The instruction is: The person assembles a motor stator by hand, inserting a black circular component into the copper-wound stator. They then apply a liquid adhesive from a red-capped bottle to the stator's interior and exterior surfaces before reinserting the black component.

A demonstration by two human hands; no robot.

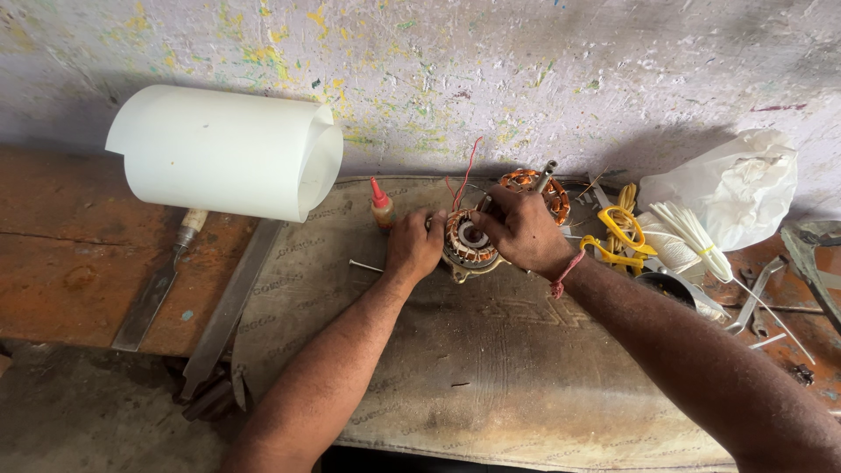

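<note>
A round motor stator (467,242) with copper windings lies on a worn grey mat (491,368), red wires rising from it. My left hand (413,244) grips its left side. My right hand (522,229) rests on its top right, fingers pressed onto the windings. A red thread circles my right wrist. A second copper-wound stator (555,194) with a metal shaft lies just behind my right hand.
A small red-capped glue bottle (382,205) stands left of my left hand. A roll of white sheet (228,151) leans by the wall. A chisel (162,280), yellow scissors (620,229), white sleeving strips (701,238), a white bag (736,186) and a long nail (365,265) lie around.
</note>
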